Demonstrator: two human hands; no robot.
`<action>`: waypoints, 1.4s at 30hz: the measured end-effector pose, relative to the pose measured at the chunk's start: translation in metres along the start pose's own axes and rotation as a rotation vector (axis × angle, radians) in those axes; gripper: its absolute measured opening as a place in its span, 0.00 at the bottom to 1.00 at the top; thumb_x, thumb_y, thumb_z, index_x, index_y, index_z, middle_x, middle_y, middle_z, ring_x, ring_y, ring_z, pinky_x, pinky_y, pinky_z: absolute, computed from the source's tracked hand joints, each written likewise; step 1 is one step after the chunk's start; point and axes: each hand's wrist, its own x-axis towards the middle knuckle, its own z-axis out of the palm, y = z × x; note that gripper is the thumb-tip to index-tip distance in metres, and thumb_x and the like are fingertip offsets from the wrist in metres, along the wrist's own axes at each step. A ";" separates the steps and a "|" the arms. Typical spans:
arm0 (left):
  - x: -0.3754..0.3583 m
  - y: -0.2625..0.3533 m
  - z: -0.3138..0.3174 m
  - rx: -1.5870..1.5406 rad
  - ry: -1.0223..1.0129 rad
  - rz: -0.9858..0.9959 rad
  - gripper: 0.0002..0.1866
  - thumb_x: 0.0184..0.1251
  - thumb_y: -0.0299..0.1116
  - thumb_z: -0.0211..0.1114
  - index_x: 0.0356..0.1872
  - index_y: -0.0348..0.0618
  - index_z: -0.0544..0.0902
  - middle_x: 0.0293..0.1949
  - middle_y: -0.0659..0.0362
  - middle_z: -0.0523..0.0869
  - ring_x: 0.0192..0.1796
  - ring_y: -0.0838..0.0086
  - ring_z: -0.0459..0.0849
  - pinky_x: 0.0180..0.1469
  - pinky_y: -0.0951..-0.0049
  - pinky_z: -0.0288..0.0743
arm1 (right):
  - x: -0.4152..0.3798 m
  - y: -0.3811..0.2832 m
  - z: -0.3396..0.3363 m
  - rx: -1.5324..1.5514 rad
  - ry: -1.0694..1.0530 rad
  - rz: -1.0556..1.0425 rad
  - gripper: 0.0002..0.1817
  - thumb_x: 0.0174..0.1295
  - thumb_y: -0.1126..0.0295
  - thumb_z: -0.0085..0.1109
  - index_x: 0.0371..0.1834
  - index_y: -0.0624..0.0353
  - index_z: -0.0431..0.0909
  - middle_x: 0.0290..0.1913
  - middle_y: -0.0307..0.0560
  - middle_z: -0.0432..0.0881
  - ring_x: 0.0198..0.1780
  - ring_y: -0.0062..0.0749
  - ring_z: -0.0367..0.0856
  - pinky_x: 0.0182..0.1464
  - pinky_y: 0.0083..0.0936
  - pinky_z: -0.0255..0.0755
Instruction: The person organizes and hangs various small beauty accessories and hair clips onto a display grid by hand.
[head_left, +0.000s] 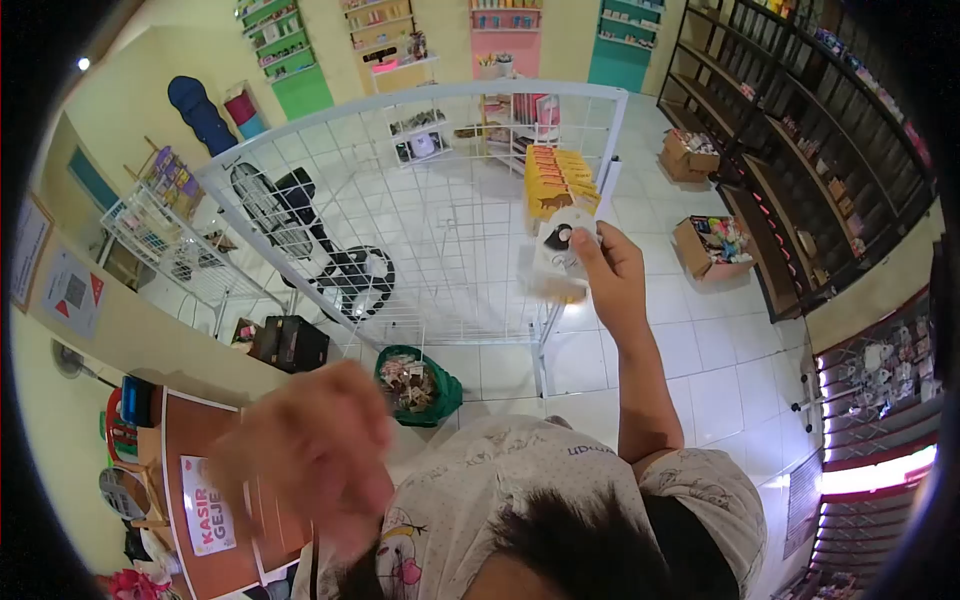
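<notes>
My right hand (pixel 612 272) pinches a white card package (pixel 566 250) with a dark, rounded item on it, held up near the right end of a white wire grid rack (pixel 430 220). Yellow packs (pixel 556 178) hang on the rack just behind and above the package. At the lower left, my left hand (pixel 325 450) is raised close to the camera and smeared by motion, so its fingers cannot be made out clearly. Below the grid stands a green basket (pixel 445 392) filled with small packaged items.
Dark shelving (pixel 760 130) lines the right side, with cardboard boxes (pixel 708 262) of goods before it. A black stool (pixel 360 275) stands behind the grid. A brown counter (pixel 192 420) with a sign is at lower left, near a black box (pixel 297 343).
</notes>
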 end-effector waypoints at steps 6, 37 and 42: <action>-0.104 -0.036 -0.014 0.269 0.145 -0.527 0.10 0.57 0.17 0.51 0.31 0.36 0.81 0.31 0.51 0.83 0.34 0.67 0.81 0.38 0.71 0.73 | -0.002 0.001 0.000 0.049 0.023 -0.052 0.13 0.66 0.64 0.56 0.39 0.66 0.77 0.29 0.33 0.76 0.29 0.11 0.67 0.30 0.12 0.63; -0.393 0.090 -0.188 0.699 0.949 -1.317 0.20 0.51 0.16 0.44 0.45 0.36 0.77 0.41 0.55 0.83 0.43 0.72 0.80 0.49 0.74 0.71 | -0.176 0.309 -0.063 -0.694 0.734 0.335 0.13 0.64 0.67 0.44 0.21 0.56 0.66 0.21 0.37 0.65 0.25 0.25 0.64 0.29 0.26 0.63; -0.587 0.091 -0.208 0.415 1.076 -1.807 0.17 0.58 0.26 0.49 0.48 0.37 0.76 0.39 0.55 0.82 0.40 0.71 0.80 0.44 0.73 0.73 | -0.288 0.407 0.061 -0.264 0.379 1.483 0.11 0.62 0.58 0.50 0.45 0.47 0.72 0.37 0.36 0.76 0.39 0.30 0.76 0.37 0.34 0.69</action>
